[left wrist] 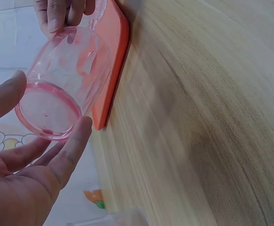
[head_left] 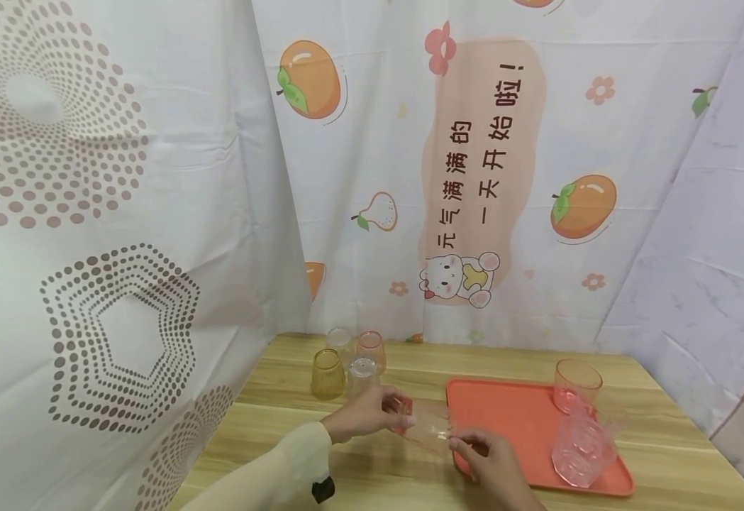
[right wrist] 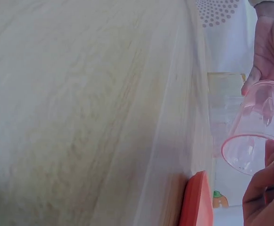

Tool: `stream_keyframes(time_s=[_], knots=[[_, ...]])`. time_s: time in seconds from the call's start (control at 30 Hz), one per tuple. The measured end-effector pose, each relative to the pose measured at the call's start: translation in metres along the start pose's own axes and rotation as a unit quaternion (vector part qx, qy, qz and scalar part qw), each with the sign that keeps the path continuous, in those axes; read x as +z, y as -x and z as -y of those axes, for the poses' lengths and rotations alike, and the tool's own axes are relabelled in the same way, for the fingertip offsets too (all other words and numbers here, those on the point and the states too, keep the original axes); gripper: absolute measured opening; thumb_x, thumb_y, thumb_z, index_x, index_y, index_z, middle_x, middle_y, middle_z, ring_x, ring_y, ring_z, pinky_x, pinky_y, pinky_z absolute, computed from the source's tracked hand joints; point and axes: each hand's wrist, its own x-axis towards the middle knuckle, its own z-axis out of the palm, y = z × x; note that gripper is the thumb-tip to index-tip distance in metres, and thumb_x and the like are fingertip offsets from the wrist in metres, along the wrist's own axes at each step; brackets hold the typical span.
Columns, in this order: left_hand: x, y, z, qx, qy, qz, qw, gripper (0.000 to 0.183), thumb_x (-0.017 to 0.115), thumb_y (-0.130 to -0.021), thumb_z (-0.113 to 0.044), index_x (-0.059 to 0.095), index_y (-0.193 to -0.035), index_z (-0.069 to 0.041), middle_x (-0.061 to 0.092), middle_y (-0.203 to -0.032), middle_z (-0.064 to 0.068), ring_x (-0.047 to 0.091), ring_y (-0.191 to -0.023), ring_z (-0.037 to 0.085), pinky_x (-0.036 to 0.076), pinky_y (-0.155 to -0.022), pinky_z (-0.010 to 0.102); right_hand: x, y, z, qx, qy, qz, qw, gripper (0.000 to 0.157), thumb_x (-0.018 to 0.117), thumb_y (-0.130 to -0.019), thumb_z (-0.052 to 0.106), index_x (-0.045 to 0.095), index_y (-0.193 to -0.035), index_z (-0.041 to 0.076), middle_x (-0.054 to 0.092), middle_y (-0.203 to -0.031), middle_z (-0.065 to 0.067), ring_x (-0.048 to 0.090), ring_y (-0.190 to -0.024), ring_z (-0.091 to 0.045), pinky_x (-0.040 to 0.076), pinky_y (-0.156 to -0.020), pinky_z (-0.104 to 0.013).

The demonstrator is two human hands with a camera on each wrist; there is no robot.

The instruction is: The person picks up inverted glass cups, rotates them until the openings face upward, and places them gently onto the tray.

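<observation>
A clear pink-tinted drinking glass [head_left: 427, 427] lies on its side in the air above the table, held between both hands. My left hand [head_left: 372, 411] grips it around the base end, thumb on one side and fingers on the other, as the left wrist view shows with the glass [left wrist: 73, 70]. At the rim end, my right hand [head_left: 491, 461] pinches the edge of the glass [right wrist: 250, 125]. The glass looks empty. Just beyond the right hand lies a red-orange tray [head_left: 506, 411], its near left corner close to the fingers.
On the tray's right side stand a pink glass [head_left: 577, 390] and a faceted clear pinkish vessel [head_left: 582, 451]. Back left on the wooden table [head_left: 269, 426] are an amber glass [head_left: 328, 376], a pink glass [head_left: 372, 348] and two clear glasses [head_left: 362, 370]. Printed curtains hang behind.
</observation>
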Motion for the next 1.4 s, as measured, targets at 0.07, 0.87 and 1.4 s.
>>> stream_keyframes(time_s=[0.07,0.87,1.4], knots=[[0.000,0.000,0.001,0.003,-0.001,0.004,1.0000,0.038,0.083,-0.089,-0.027,0.071,-0.121,-0.011,0.070,-0.100,-0.004,0.066,-0.094,0.012,0.056,-0.081,0.030,0.000,0.000,0.001,0.007,-0.010,-0.001,1.000,0.025,0.078,-0.093,0.021,0.074,-0.106,-0.001,0.071,-0.088,-0.013,0.046,-0.049,-0.007,0.044,-0.047,-0.023],[0.014,-0.005,0.013,0.035,-0.030,0.025,0.9986,0.049,0.088,-0.083,-0.019,0.069,-0.125,-0.002,0.070,-0.096,-0.006,0.067,-0.087,0.008,0.055,-0.079,0.025,-0.017,-0.005,0.015,-0.161,0.126,-0.031,0.978,0.011,0.077,-0.092,0.012,0.075,-0.094,0.023,0.057,-0.072,0.009,0.041,-0.058,0.000,0.036,-0.052,-0.021],[0.042,-0.012,0.011,0.019,-0.117,0.006,0.9929,0.011,0.076,-0.091,-0.010,0.075,-0.080,-0.012,0.066,-0.071,-0.010,0.060,-0.061,0.004,0.051,-0.058,0.022,-0.041,-0.016,0.017,-0.245,0.215,-0.073,0.942,0.022,0.081,-0.087,0.005,0.072,-0.092,0.025,0.060,-0.079,0.018,0.040,-0.056,0.000,0.036,-0.049,-0.022]])
